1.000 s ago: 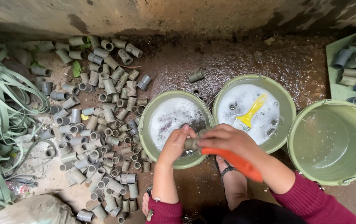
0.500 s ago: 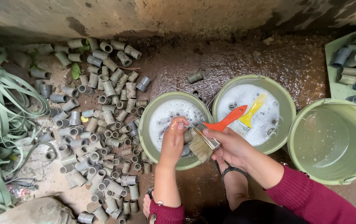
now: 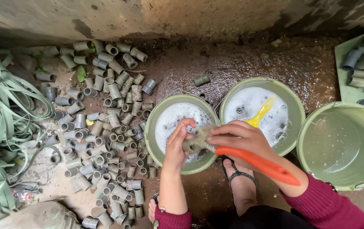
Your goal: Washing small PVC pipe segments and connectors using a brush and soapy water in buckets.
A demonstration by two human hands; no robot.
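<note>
Pipe fitting (image 3: 189,145), a short grey piece, sits pinched in the left hand (image 3: 179,146) over the near rim of the left bowl, with brush bristles pressed against it.

At the far left lies a tangle of pale green strapping (image 3: 1,127) on the ground. Next to it a wide scatter of short grey pipe pieces (image 3: 105,127) covers the wet, muddy floor (image 3: 182,72), some upright, some lying on their sides, reaching from the wall down to the bottom edge of the view. One stray piece (image 3: 201,79) lies apart, just above the bowls.

The left bowl (image 3: 154,127), green and full of white suds, stands beside the scatter. The left hand's fingers (image 3: 185,127) are curled shut on the fitting. The right hand (image 3: 243,138) is closed around a brush with an orange handle (image 3: 258,163), the handle slanting down toward the right over the red sleeve (image 3: 330,203). Below the hands a foot in a dark sandal (image 3: 239,178) rests on the floor.

Touching the left bowl is a second green bowl (image 3: 294,106), also foamy, with a yellow brush (image 3: 260,112) lying in it. Farther right stands a green bucket (image 3: 313,127) holding nearly clear water. At the upper right, a green tray (image 3: 344,80) carries more grey pieces and one blue piece.
</note>
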